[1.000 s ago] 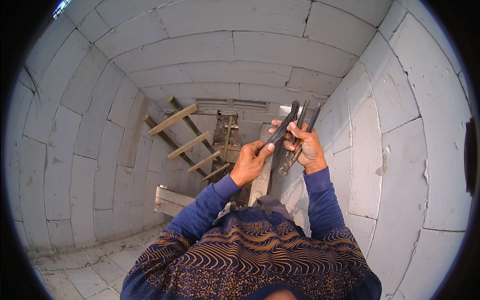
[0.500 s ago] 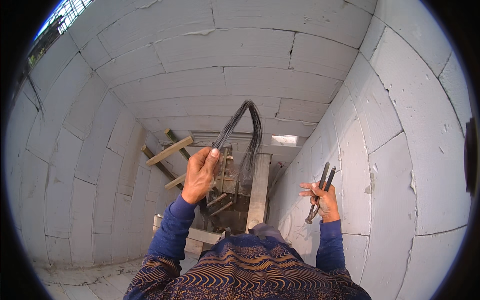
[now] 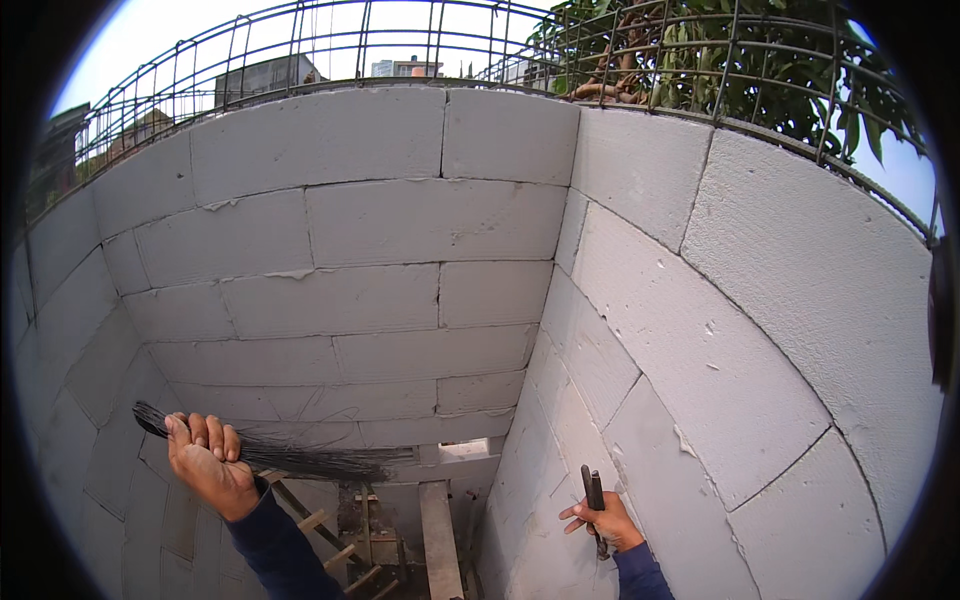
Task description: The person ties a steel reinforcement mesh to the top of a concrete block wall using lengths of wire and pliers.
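Note:
My left hand is closed around a bundle of thin black tie wire. Its bent end sticks out to the left of the fist, and the loose strands spread to the right in front of the far wall. Lower right, my right hand grips a pair of dark pincers near the right wall. Both handles point up, some of the fingers stretch away from the tool, and its head is mostly hidden by the hand.
Pale block walls rise ahead and on both sides. Along their top runs a rebar cage, with leafy branches behind it at right. Below are a long plank, several wooden poles and a small wall opening.
The view has tilted up, bringing the rebar cage into sight. My left hand has swung left with the wire, which turned from a hanging loop to lying nearly level. The pincers stay in my right hand.

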Demonstrator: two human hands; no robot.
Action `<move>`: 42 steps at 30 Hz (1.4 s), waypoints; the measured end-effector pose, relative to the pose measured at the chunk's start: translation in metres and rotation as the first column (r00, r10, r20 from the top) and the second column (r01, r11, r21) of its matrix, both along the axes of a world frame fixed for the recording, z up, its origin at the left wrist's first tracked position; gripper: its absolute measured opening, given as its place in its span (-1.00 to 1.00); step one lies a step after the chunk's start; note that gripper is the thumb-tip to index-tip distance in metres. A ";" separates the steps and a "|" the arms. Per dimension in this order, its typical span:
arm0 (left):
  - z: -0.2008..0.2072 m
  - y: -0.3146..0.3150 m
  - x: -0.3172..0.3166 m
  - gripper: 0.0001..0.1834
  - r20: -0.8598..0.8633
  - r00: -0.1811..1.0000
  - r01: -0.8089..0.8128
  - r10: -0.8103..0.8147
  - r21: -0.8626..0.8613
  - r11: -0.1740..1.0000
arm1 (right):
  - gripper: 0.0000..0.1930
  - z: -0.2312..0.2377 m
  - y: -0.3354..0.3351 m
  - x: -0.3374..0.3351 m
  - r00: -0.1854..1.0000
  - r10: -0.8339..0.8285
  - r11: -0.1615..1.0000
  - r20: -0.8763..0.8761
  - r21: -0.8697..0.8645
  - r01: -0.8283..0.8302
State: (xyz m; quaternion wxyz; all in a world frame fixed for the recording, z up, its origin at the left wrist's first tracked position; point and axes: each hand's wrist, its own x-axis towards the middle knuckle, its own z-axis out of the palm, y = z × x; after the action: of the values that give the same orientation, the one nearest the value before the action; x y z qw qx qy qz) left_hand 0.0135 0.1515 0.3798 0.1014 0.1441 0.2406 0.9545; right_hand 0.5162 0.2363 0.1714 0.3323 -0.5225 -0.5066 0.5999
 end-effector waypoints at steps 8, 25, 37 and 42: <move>0.049 0.032 -0.017 -0.63 0.002 0.950 -0.311 0.313 -0.098 0.945 | -0.79 0.003 0.004 0.025 0.997 0.070 0.997 0.019 -0.044 -0.069; 0.525 0.217 0.286 -0.80 -0.962 -0.094 -0.412 0.256 0.271 0.870 | -0.78 -0.015 0.007 0.042 0.991 0.114 0.987 0.069 0.108 -0.121; 0.479 0.204 0.380 -0.52 -0.972 0.047 0.341 -0.229 -0.200 0.919 | -0.78 -0.038 0.015 0.044 0.987 0.136 0.981 -0.081 0.149 -0.122; 0.478 0.180 0.381 -0.61 -0.942 -0.152 0.586 -0.298 -0.329 0.740 | -0.77 -0.032 0.016 0.048 0.988 0.155 0.982 -0.001 0.109 -0.154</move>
State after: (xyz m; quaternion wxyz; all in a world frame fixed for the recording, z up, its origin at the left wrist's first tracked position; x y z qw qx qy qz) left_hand 0.3947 0.3318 0.8575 0.2155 0.8320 0.0719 0.5062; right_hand 0.5637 0.2522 0.1394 0.3153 -0.4599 -0.5760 0.5978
